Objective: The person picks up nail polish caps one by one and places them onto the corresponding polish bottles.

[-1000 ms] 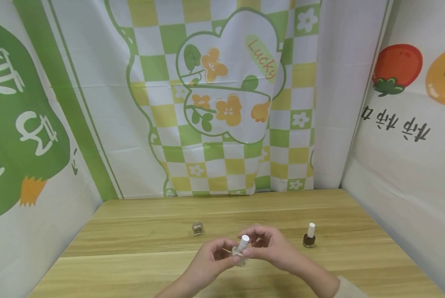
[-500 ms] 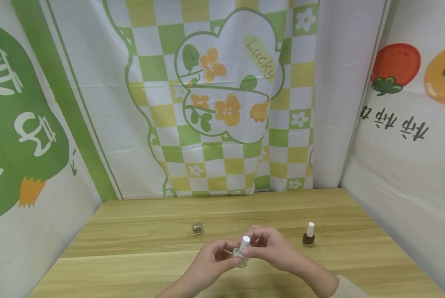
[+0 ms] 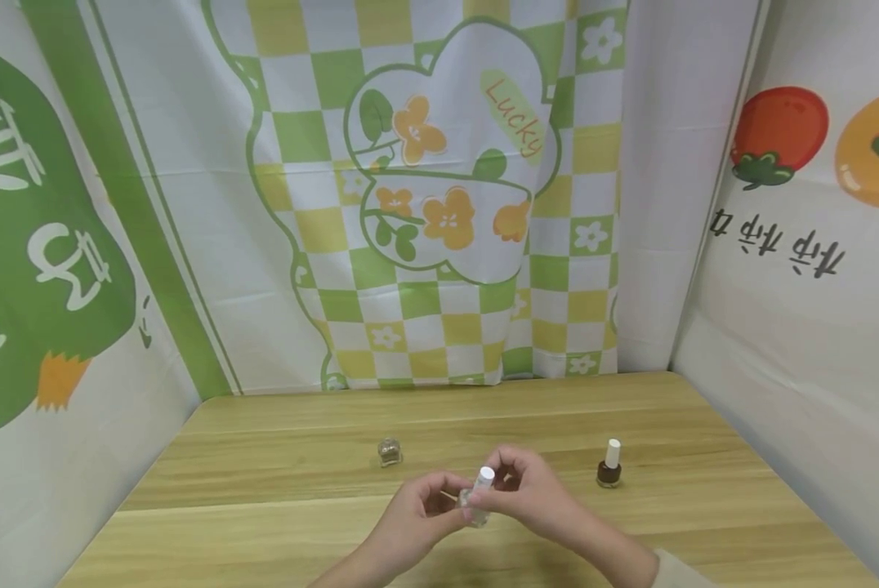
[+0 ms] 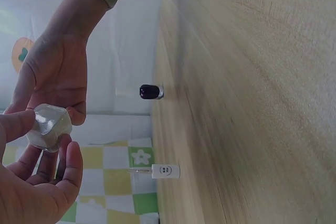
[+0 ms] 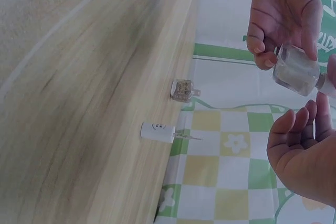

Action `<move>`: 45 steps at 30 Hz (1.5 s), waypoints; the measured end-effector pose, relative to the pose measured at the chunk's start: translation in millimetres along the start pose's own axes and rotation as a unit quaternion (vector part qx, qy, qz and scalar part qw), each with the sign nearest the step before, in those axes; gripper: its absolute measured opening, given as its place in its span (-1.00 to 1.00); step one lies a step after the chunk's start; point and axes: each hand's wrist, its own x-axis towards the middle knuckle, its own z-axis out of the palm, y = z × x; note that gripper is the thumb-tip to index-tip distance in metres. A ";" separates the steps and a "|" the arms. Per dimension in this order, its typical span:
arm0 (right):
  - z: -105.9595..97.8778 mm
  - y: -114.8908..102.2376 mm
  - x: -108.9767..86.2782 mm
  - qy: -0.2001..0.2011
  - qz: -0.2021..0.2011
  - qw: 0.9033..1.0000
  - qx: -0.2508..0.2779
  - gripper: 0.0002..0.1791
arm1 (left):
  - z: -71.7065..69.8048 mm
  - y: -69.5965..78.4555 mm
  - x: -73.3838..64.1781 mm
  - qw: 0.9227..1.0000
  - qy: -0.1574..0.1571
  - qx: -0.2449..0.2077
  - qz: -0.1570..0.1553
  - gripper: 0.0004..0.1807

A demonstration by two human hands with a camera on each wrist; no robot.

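Observation:
Over the front middle of the table, both hands are on one clear nail polish bottle (image 5: 295, 70) with pale contents. In the head view, my left hand (image 3: 419, 516) pinches the glass body between thumb and fingers. From the right, my right hand (image 3: 535, 494) pinches the white cap (image 3: 487, 476) near the bottle's neck. The bottle is tilted, and fingers hide part of it. Beyond the hands, a white cap with a brush (image 5: 157, 132) stands brush up; the hands hide it in the head view. Left of it is an uncapped glittery polish bottle (image 3: 390, 452).
A dark nail polish bottle (image 3: 609, 474) with a white cap stands upright on the right side of the wooden table (image 3: 278, 465). Printed cloth curtains (image 3: 447, 327) hang behind the table and on both sides.
The right hand has turned slightly, its thumb shifting a little left over the bottle's neck. The left hand and the held bottle stay almost in place; the other bottles have not moved.

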 end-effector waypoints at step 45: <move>-3.7 -0.2 1.1 -0.027 -0.030 0.999 -0.005 -0.84 | -2.1 0.6 2.3 1.000 0.000 -0.003 -0.011 -0.75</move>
